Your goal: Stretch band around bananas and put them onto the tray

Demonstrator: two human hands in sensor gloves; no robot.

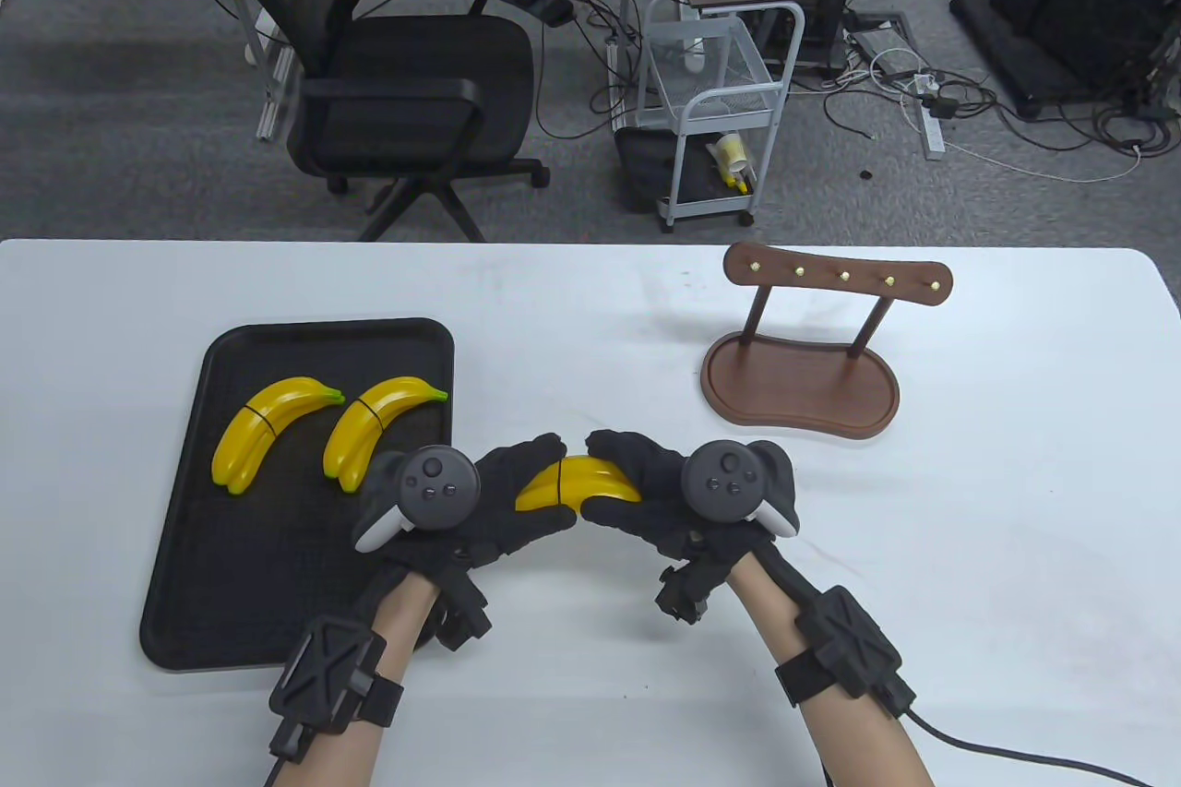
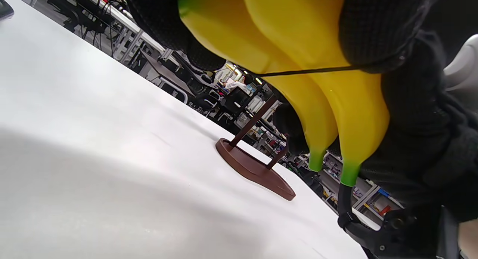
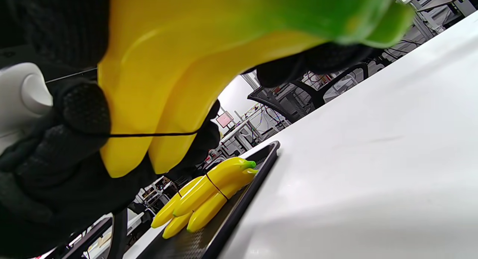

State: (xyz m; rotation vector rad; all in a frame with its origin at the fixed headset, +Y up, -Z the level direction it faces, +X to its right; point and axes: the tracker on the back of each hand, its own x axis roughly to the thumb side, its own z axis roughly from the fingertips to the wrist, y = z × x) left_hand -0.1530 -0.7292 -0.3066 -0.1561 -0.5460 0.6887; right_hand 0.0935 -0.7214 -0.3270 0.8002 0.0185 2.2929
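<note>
While both hands grip it, the banana pair (image 1: pixel 577 484) is above the bench just off the tray's (image 1: pixel 184 566) right edge | left hand (image 1: pixel 503 501), right hand (image 1: pixel 646 492) clamped on its ends | band (image 1: pixel 560 482) around middle | risk: thin band slipping off during transfer if grip shifts.

A white desk (image 1: pixel 969 501) carries a brown wooden stand (image 1: pixel 801 381) at its right rear: a kidney-shaped base, two slanted posts and a crossbar with five brass pegs. On the grey carpet behind stand a black mesh office chair (image 1: pixel 397 77), a white wire trolley (image 1: pixel 715 113), and loose cables with a power strip (image 1: pixel 932 127).
</note>
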